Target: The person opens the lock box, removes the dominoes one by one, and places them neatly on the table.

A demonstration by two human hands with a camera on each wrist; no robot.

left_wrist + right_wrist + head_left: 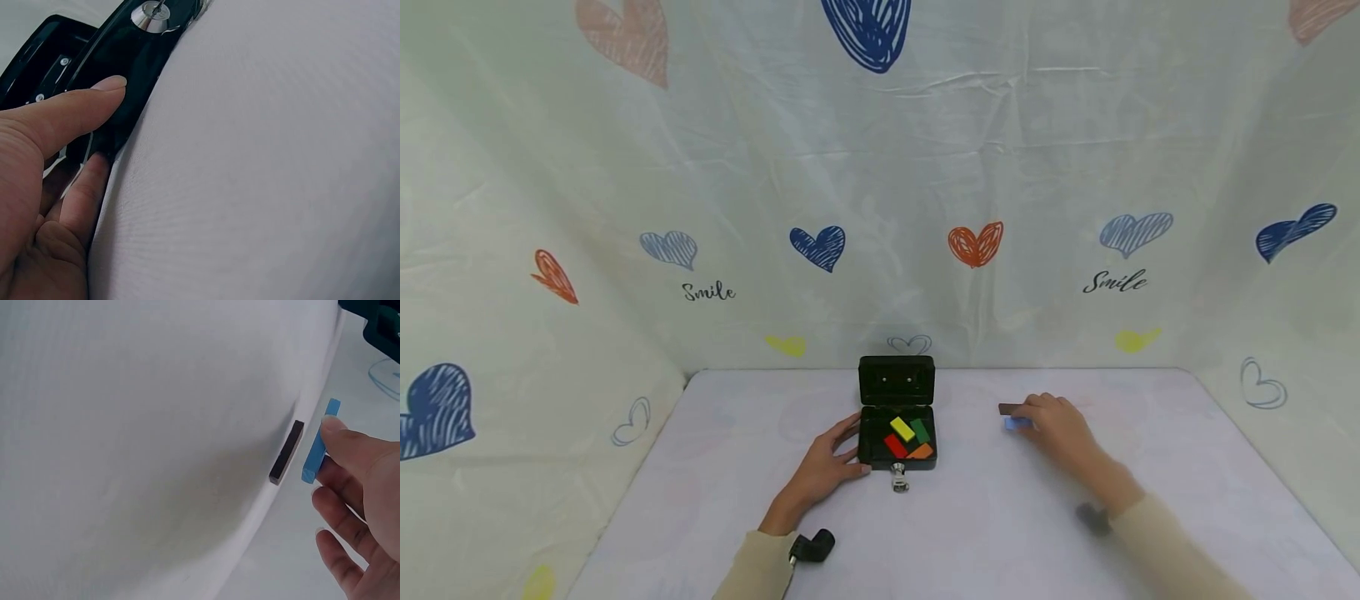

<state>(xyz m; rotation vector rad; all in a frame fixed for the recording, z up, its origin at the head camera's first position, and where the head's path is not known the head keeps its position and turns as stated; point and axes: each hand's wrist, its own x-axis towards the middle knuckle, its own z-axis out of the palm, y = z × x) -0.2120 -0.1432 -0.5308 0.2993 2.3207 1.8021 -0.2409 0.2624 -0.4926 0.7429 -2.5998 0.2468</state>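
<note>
A small black metal cash box (867,443) stands with its lid (897,369) raised. Inside lie a yellow block (902,429), a green block (920,430), a red block (896,446) and an orange block (921,452). My left hand (823,468) rests against the box's left side, fingers fairly straight, with the thumb (94,106) at its front face. Off to the right, my right hand (1060,429) pinches a blue block (320,447) between thumb and forefinger, the other fingers loosely bent. A dark brown block (287,453) lies on the table near it.
A silver lock with a key (899,477) sticks out from the box's front. The white-covered table (955,533) meets a pale curtain (895,175) printed with hearts at the back. Black wrist cameras, one being the left camera (812,547), sit on both sleeves.
</note>
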